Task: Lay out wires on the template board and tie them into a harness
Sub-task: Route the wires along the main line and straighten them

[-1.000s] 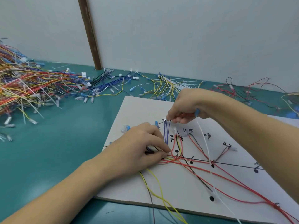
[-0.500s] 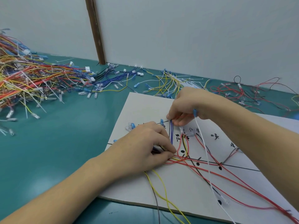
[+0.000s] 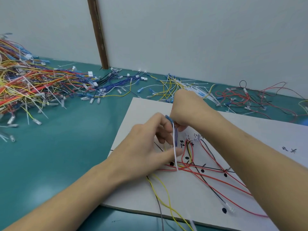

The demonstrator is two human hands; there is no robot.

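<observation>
The white template board lies on the teal table, marked with black lines, dots and handwriting. Red wires, a black wire and a yellow wire run across it. My right hand pinches the top ends of a blue wire and a white wire, which hang straight down to the board. My left hand is beside them, thumb against the white wire lower down and fingers curled near the blue connector; whether it grips the wire is hard to tell.
A big tangle of mixed coloured wires fills the table's left. Blue and dark wires, yellow and white wires and red wires lie along the wall behind the board. A brown wooden strip runs up the wall.
My left hand has lifted off the wire junction on the board and risen toward the right hand. The right hand has pulled the blue and white wires upward.
</observation>
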